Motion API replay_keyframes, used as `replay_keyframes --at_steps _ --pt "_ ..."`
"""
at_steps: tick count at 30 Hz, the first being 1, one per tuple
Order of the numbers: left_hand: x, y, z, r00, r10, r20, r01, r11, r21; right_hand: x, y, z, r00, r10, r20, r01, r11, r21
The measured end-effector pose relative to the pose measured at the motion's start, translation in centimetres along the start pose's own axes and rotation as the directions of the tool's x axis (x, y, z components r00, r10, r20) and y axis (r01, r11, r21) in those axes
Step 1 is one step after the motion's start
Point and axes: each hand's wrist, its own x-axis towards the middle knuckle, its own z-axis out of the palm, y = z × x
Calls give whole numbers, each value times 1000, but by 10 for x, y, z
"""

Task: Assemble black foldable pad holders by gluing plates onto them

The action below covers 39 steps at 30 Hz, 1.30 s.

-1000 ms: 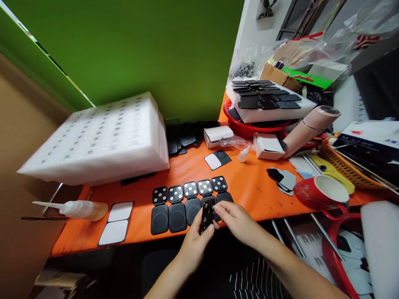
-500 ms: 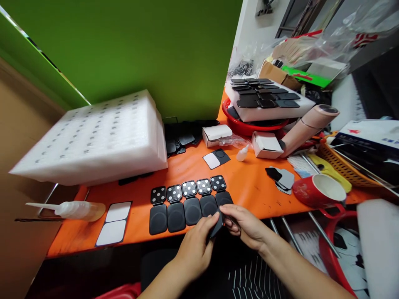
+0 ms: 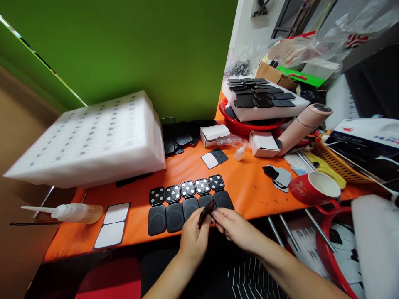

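My left hand [image 3: 195, 234] grips a thin black piece [image 3: 205, 212], tilted nearly on edge, between thumb and fingers. Close to its right side, my right hand [image 3: 232, 226] has its fingers pinched together; what they hold, if anything, is too small to make out. Just behind both hands, several hinged black pads [image 3: 175, 216] lie in a row on the orange table cover [image 3: 249, 199]. Their upper squares [image 3: 187, 188] carry white dots. A dark card with two white panels [image 3: 109, 233] lies to the left of the row.
A large white foam block [image 3: 93, 137] and a glue bottle [image 3: 77, 212] are at left. Small white boxes [image 3: 215, 135], a dropper bottle [image 3: 240, 153], a pink flask [image 3: 307, 124] and a red mug [image 3: 314, 189] stand behind and to the right.
The black piece has turned from a tilted face to nearly edge-on and risen slightly. My right hand has shifted left beside it. The view has moved slightly, showing more of the red seat.
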Motion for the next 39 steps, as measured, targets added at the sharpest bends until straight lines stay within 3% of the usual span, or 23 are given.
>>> replay_keyframes --at_steps 3,6,10,14,16,17,19,20,22,25,29,32,34,37,39 --pt "-5 1 -2 968 228 108 -241 963 122 -5 -5 0 997 78 -12 -78 996 36" --pt "-8 -1 -3 915 362 179 -392 903 175 -13 -16 -2 979 195 66 -205 955 214" --pt "-12 -4 -3 880 427 210 -466 863 196 -16 -19 -7 910 352 217 -413 761 500" --pt "-15 -4 -1 875 436 211 -471 866 166 -11 -12 -5 906 373 199 -409 658 632" --pt "-13 -1 1 901 383 205 -407 909 92 -9 -10 -5 919 360 161 -371 652 661" --pt "-11 1 3 935 307 179 -319 947 43 -8 -10 -6 929 337 150 -347 657 669" --pt "-4 7 6 995 44 84 -34 993 -117 -7 -11 -10 967 238 87 -234 704 671" --pt "1 9 8 992 -117 43 123 963 -238 -7 -12 -13 985 169 16 -140 753 643" --pt "9 14 11 929 -367 41 338 799 -497 -6 -12 -18 988 15 -153 60 879 472" --pt "16 18 15 875 -467 129 409 568 -715 -5 -4 -18 957 -152 -248 173 983 64" --pt "19 14 21 881 -450 142 390 525 -756 -5 13 -8 948 -197 -251 147 968 -204" --pt "21 5 23 909 -391 144 373 609 -700 -6 19 -14 939 -229 -255 162 953 -256" --pt "24 -3 22 941 -317 116 323 744 -585 -3 18 -34 926 -246 -286 161 943 -290" --pt "28 -11 17 988 -120 101 134 981 -142 7 13 -80 874 -281 -397 80 889 -451" --pt "30 -11 16 977 13 215 -60 975 216 17 11 -109 852 -296 -432 9 833 -553"
